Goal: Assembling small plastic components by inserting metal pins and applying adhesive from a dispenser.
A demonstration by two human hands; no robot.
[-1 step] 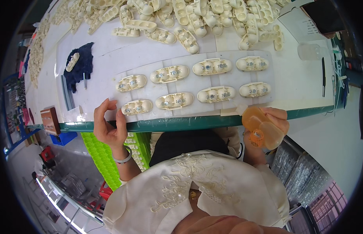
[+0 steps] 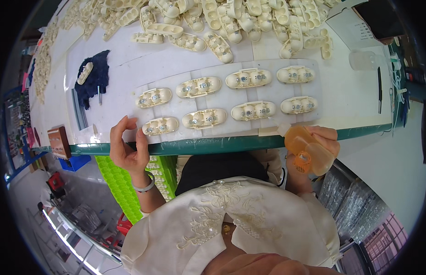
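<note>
Several cream oval plastic housings (image 2: pixel 203 118), fitted with round parts and small metal pieces, lie in two rows on a pale flat tray (image 2: pixel 263 91). At the tray's near left corner is my left hand (image 2: pixel 129 146), fingers apart and holding nothing. Its thumb tip is close to the nearest left housing (image 2: pixel 160 126); I cannot tell if they touch. My right hand (image 2: pixel 326 141) grips a translucent orange squeeze bottle (image 2: pixel 296 140), tilted at the table's front edge. The bottle's whitish nozzle (image 2: pixel 282 129) points toward the tray, just below the right-hand housings.
A large heap of cream housings (image 2: pixel 231 23) covers the table's far side. On the left, a dark blue cloth (image 2: pixel 96 73) bears one housing. At the right stand a clear cup (image 2: pixel 363 60) and a white box (image 2: pixel 352 30). Green trays (image 2: pixel 114 183) are stacked below the table's edge.
</note>
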